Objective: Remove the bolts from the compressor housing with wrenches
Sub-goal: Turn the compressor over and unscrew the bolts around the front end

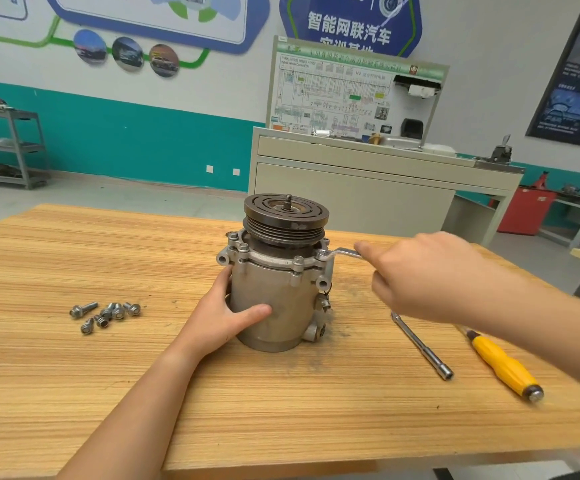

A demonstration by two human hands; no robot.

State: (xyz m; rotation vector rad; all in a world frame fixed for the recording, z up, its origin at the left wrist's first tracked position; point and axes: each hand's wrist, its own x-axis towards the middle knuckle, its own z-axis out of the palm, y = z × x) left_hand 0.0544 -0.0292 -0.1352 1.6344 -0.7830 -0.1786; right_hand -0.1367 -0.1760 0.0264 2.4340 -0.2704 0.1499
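The left hand (224, 318) wraps the upright compressor housing (274, 296), thumb across its front. Loose bolts (106, 312) lie well left of that hand. Beyond, the right hand (420, 275) grips a wrench (342, 251), its ring end apparently seated at the housing's flange.

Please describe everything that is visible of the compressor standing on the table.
The compressor is a dull grey metal cylinder, upright on the wooden table, with a dark grooved pulley on top. Bolts sit in its flange. The left hand grips its side; a wrench held by the right hand sits on one flange bolt.
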